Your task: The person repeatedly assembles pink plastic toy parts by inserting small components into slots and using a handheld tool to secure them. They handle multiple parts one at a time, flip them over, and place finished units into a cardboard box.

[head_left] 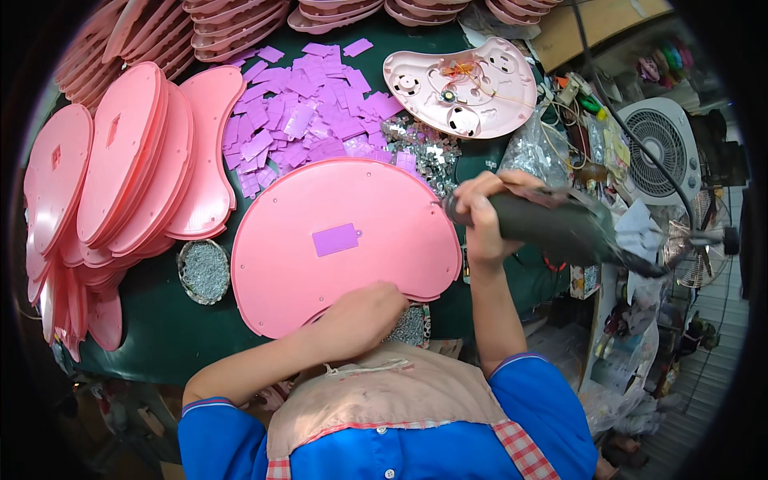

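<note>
Apron (352, 396): brown cloth, creased, with red-white checked straps, worn over a blue shirt (328, 456), at 6 o'clock.
Table (172, 336): dark green and smooth, under the work.
Pink shells (124, 160): glossy, plastic-looking, curved, piled from 8 to 10 o'clock.
Pink panel (352, 200): at the centre, kidney-shaped, shiny, with small holes along its edge.
Purple pile (312, 88): thin flat tabs, at 11 o'clock.
Power tool (552, 228): dark, cylindrical, blurred; its tip is by the panel's edge at 2 o'clock, and I cannot tell if they touch.
Pale shell (480, 104): at 1 o'clock, inner side up, carrying thin wires.
Right hand (484, 216): wrapped firmly around the power tool.
Left hand (360, 316): over the panel's lower edge, near 6 o'clock; its fingers are hidden, so I cannot tell if it holds anything.
Screw dishes: one (204, 272) between 8 and 9 o'clock, another (412, 324) beside the left hand; grey metallic contents.
Purple tab (336, 239): rectangular, flat on the panel.
Lettering: too small or blurred to tell.
</note>
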Demonstrator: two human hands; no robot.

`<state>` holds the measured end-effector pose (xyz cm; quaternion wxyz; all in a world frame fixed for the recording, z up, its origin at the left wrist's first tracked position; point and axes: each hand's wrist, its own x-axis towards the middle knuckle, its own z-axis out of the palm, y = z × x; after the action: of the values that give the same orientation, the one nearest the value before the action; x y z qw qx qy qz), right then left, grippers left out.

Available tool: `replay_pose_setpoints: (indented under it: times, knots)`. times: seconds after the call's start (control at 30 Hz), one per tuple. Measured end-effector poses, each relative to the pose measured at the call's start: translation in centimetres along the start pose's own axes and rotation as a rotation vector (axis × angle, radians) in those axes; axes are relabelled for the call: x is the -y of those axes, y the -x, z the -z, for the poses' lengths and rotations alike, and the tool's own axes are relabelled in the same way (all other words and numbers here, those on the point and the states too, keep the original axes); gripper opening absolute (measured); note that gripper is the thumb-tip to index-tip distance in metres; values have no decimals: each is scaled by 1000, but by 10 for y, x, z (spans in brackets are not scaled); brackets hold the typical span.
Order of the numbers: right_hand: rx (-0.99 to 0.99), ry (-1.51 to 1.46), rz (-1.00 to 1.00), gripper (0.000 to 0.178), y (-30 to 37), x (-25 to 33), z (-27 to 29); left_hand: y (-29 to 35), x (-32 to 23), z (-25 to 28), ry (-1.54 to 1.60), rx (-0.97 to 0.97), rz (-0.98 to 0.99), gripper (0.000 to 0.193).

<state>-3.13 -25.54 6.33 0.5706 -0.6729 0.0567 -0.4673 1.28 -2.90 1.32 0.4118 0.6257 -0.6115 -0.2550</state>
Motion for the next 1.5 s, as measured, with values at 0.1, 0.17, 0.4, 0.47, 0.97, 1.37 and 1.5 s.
replay_pose_setpoints:
  times: [0.1,0.17,0.4,0.47,0.97,1.37,1.5]
  knots:
    - [-86,-119,83,45,-2,18,1,-34,4,30,179,-139,164,9]
    - [-82,-200,71,45,-5,32,-1,-52,16,41,243,-200,230,13]
    - [-75,-321,57,44,2,58,4,-88,18,35,392,-255,173,17]
    - [-66,-293,39,44,5,60,4,-89,20,33,281,-269,72,17]
    - [62,-49,16,43,9,-6,11,-94,41,29,119,-366,174,10]
    - [-50,-264,-75,45,14,42,19,-93,43,12,-200,-308,-200,17]
    - [-80,-275,-72,45,28,70,21,-96,29,13,-129,-278,-375,23]
